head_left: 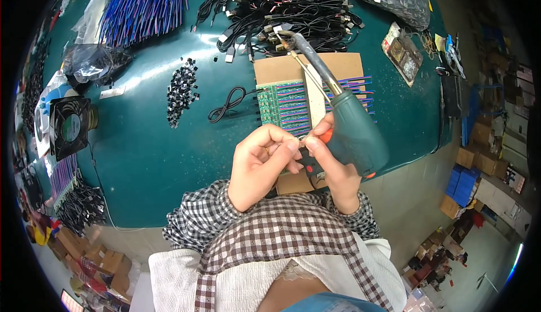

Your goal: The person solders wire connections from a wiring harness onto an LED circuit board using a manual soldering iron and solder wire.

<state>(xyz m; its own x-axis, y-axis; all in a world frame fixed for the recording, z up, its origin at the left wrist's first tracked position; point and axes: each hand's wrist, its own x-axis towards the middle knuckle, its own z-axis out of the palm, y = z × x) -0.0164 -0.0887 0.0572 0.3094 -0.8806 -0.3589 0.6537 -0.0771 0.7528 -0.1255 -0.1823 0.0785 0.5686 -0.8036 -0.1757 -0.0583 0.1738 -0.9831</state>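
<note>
Right hand (338, 160) clamped on a teal pistol-grip soldering gun (352, 129) at centre frame; left hand (262, 162) pinched shut against it; bare green counter (146, 160) lies left.

Place: an electronics assembly workshop, by all I see around my grip.
Tabletop (141, 160): green, crowded with work in batches.
Beyond my grip: a heap of black cables (282, 7) with plugs; green circuit boards (284, 106) on cardboard.
Up and left of my grip: blue wire bundles (141, 5), a pile of small black parts (181, 89), a fan (69, 126).
Right of my grip, on the floor: stacked cartons (476, 160).
</note>
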